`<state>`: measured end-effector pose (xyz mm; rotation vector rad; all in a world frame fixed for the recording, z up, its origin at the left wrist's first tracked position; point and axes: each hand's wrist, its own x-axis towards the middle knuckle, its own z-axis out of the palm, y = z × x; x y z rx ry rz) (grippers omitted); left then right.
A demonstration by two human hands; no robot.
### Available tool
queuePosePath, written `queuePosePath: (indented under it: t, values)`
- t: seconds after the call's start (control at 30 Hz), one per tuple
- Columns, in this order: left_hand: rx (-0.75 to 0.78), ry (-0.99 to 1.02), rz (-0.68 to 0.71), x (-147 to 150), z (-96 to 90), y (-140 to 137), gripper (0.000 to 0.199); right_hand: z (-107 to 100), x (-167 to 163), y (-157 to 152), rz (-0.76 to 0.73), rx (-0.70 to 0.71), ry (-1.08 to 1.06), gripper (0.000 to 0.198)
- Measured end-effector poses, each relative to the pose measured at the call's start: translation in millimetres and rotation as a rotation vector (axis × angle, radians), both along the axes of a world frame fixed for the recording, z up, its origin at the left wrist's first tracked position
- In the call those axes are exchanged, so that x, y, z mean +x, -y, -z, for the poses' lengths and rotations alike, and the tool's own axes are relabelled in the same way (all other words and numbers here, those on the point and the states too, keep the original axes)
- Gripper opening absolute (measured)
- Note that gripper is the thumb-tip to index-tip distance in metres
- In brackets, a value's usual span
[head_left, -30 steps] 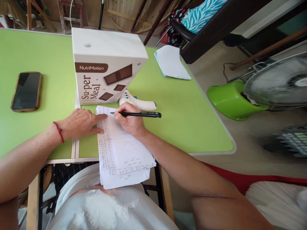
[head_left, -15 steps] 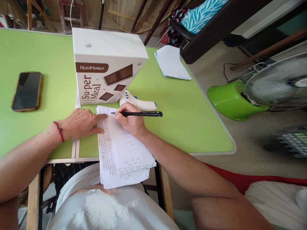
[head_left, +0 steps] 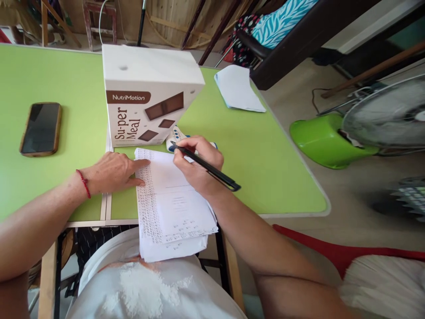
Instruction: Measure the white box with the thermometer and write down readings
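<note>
A stack of white papers (head_left: 179, 215) lies on the green table, hanging over its front edge, with dense handwriting down the left side of the top sheet. My left hand (head_left: 116, 172) rests at the left edge of the papers, index finger and thumb stretched out onto the writing. Above the upper right of the sheet, my right hand (head_left: 201, 164) is closed around a black pen (head_left: 214, 169). The pen tip points up and left, lifted off the page. Behind this hand lies a white and blue handheld device (head_left: 175, 134), mostly hidden by the fingers.
A white NutriMotion box (head_left: 152, 88) stands just behind the papers. To the left lies a phone (head_left: 40, 129) in a brown case. Folded paper (head_left: 239, 88) sits at the far right of the green table (head_left: 265, 168). Beyond stand a green stool (head_left: 315, 139) and a fan (head_left: 392, 115).
My right hand has moved right and lifted the pen off the paper, tilting its back end down toward me. My left hand stays in place on the sheet.
</note>
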<state>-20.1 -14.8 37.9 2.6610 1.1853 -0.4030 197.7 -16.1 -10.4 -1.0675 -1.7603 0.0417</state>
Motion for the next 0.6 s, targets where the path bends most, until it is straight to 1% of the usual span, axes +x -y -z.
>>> queuePosePath:
  t: [0.07,0.13,0.27,0.37,0.5,0.6]
  values:
    - [0.007,-0.001,0.005,-1,1.2,0,0.053,-10,9,4,-0.010,0.007,0.168,0.014]
    - [0.021,0.005,0.025,-3,2.8,-1,0.053,-21,20,10,-0.002,-0.034,0.324,0.018]
    - [0.035,0.024,0.038,-4,4.5,-1,0.053,-33,40,28,0.096,-0.123,0.551,0.020]
    - [0.043,0.007,0.038,-2,3.6,-1,0.052,-31,51,40,0.148,-0.190,0.652,0.022]
    - [0.058,-0.004,0.041,0,1.6,0,0.053,-17,57,51,0.162,-0.292,0.715,0.023]
    - [0.077,0.003,0.039,-2,3.4,0,0.050,-7,56,55,0.173,-0.344,0.727,0.024]
